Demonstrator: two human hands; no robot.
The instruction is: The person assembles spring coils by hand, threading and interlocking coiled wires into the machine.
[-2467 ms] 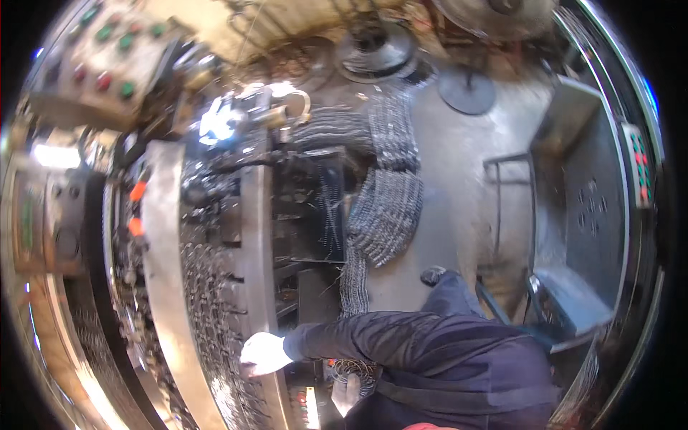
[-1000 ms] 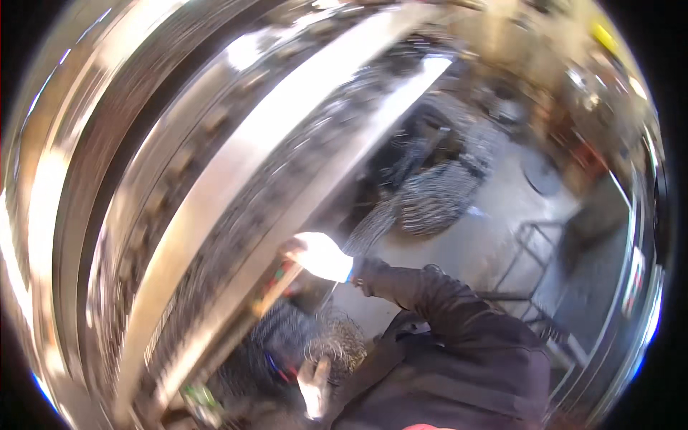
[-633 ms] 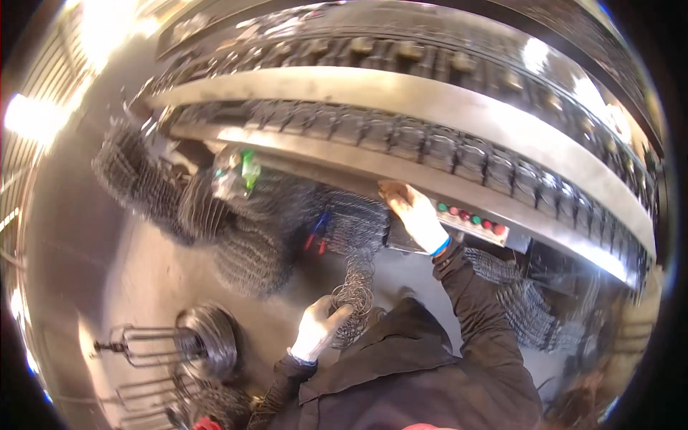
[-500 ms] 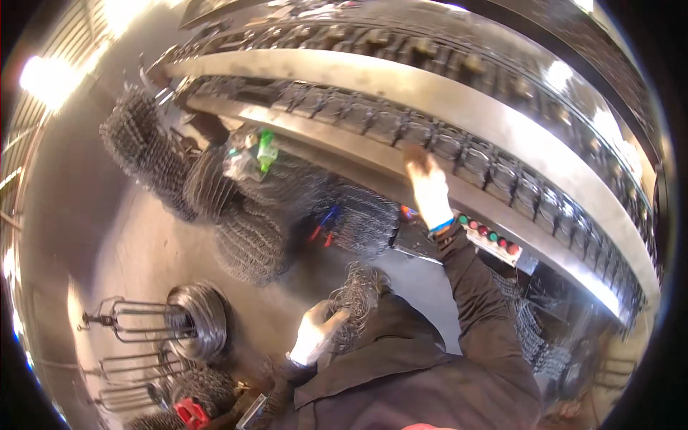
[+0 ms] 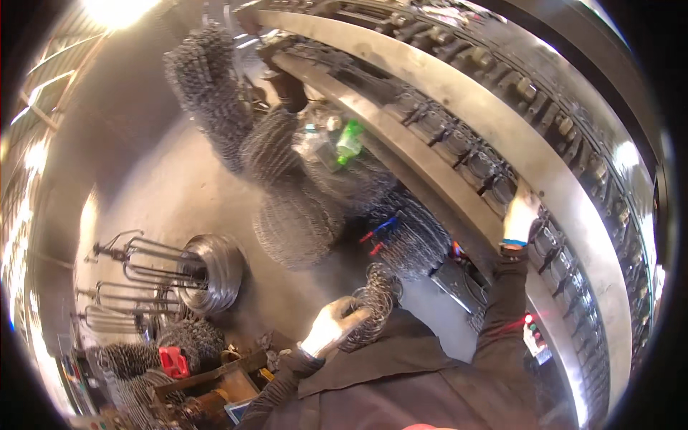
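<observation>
Dark long-sleeved jacket (image 5: 401, 387), worn: bottom centre, nearest my camera.
Left hand (image 5: 332, 329), lower centre: grip closed, thumb and fingers pinching a bundle of loose grey wire rings (image 5: 375, 304). I log the bundle just above the jacket front, clear of the floor (image 5: 161, 193).
Open-topped brown box (image 5: 236, 383), lower left. Bright red object (image 5: 173, 362) near it, kind unclear to me.
Right hand (image 5: 521, 217), right of centre, blue band at the wrist: fingertips at a row of dark metal mechanisms (image 5: 481, 172). I cannot tell whether this grip is spread or pressed together.
Pale panel with coloured buttons (image 5: 534, 340), lower right, one lit red.
Tool with blue and red parts (image 5: 380, 231), centre, lying on a stack of dark wire mesh (image 5: 416, 251).
Coil of shiny steel wire (image 5: 223, 276), left of centre, on a frame of bent rods (image 5: 154, 259).
Rounded roll of grey wire mesh (image 5: 295, 228), centre; beyond it a green plastic bottle (image 5: 350, 143).
Long curved-looking steel beam (image 5: 494, 118), upper right.
Upright mass of grey mesh (image 5: 208, 89), upper left.
</observation>
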